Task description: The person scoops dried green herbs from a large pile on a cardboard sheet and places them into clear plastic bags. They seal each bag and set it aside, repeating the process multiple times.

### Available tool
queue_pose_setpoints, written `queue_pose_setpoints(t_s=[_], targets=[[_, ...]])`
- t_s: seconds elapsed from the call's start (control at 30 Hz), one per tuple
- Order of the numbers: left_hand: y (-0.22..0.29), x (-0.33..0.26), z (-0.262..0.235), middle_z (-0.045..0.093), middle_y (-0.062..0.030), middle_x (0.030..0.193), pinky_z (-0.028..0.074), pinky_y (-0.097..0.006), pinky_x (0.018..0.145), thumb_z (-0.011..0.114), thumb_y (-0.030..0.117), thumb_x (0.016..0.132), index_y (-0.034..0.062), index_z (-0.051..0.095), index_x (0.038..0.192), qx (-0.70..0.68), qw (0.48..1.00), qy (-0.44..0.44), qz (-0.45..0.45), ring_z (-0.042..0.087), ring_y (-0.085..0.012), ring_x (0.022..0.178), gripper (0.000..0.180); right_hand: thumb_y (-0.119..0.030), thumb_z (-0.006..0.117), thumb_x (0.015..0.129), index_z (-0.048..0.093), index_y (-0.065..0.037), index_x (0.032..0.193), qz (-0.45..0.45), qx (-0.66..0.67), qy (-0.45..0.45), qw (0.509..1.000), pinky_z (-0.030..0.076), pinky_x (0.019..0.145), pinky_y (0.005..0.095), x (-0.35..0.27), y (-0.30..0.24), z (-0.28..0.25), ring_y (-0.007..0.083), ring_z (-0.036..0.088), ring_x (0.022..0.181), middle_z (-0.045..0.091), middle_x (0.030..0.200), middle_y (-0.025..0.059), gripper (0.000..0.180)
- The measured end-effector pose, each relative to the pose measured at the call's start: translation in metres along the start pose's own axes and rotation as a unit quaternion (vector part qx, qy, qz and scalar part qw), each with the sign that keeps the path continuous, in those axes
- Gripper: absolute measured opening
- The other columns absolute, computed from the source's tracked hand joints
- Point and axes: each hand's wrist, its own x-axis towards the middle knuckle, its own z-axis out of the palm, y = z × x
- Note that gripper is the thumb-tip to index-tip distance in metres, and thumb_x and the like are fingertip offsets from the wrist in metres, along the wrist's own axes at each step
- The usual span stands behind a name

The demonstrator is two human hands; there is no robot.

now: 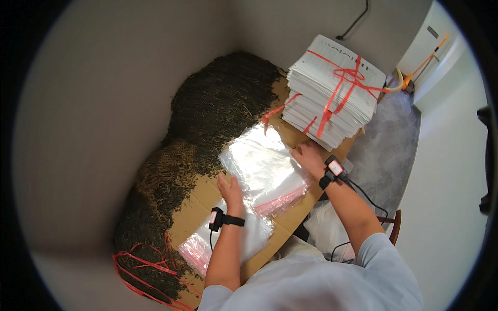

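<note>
A stack of clear zip bags [262, 163] with a pink closure strip lies on the cardboard, glaring in the light. My left hand [231, 194] is at its left edge, open, fingers stretched with a gap between them. At the right edge rests my right hand [310, 157], its fingers loosely bent against the plastic and apart, with nothing visibly gripped. A second pile of clear zip bags [249, 236] lies nearer to me, partly under my left forearm. Each wrist wears a strapped device with a cable.
Dark, thin dried strands [223, 98] form a large heap along the left. A tall paper stack [332, 88] tied with red ribbon stands at the far right of the cardboard [194, 205]. Loose red ribbon [145, 264] lies lower left. A wooden chair part [397, 228] is at right.
</note>
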Motion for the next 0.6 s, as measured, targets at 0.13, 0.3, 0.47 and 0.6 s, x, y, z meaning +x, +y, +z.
queue_pose_setpoints(t_s=[0.13,0.3,0.47,0.6], targets=[[-0.002,-0.008,0.04,0.038,-0.0298,0.134,0.028,-0.043,0.106,0.061,0.016,0.082,-0.0104,0.03,0.134,-0.043,0.995,-0.075,0.051,0.036,-0.0429,0.124,0.066,-0.044,0.062,0.077,0.062,0.001,0.101,-0.061,-0.094,-0.033,0.993,0.045,0.083,0.044,-0.007,-0.019,0.025,0.039,0.055,0.094,0.059,0.098,0.0234,0.051],[-0.006,-0.026,0.03,0.032,-0.0308,0.137,0.024,-0.043,0.109,0.062,0.012,0.079,-0.0095,0.024,0.137,0.008,0.999,0.0,0.045,0.031,-0.042,0.128,0.072,-0.031,0.067,0.073,0.056,0.003,0.11,-0.037,-0.065,0.007,0.997,0.044,0.083,0.0433,-0.018,-0.021,0.019,0.0406,0.051,0.094,0.053,0.104,0.0233,0.051],[-0.005,-0.048,0.045,0.026,-0.0279,0.141,0.02,-0.044,0.11,0.058,0.009,0.081,-0.0072,0.024,0.137,0.016,0.993,-0.075,0.088,0.025,-0.0403,0.132,0.068,-0.025,0.071,0.072,0.056,0.008,0.107,0.033,0.099,-0.07,0.992,0.047,0.08,0.0387,-0.026,-0.032,0.017,0.0326,0.058,0.09,0.059,0.098,0.0233,0.05],[-0.012,-0.051,0.046,0.025,-0.0273,0.142,0.019,-0.045,0.11,0.057,0.008,0.081,-0.0059,0.024,0.138,0.02,0.992,-0.072,0.103,0.024,-0.0399,0.132,0.066,-0.021,0.071,0.073,0.06,0.007,0.104,0.209,0.37,-0.224,0.877,0.048,0.075,0.0315,-0.025,-0.028,0.005,0.0216,0.062,0.086,0.064,0.096,0.0167,0.042]])
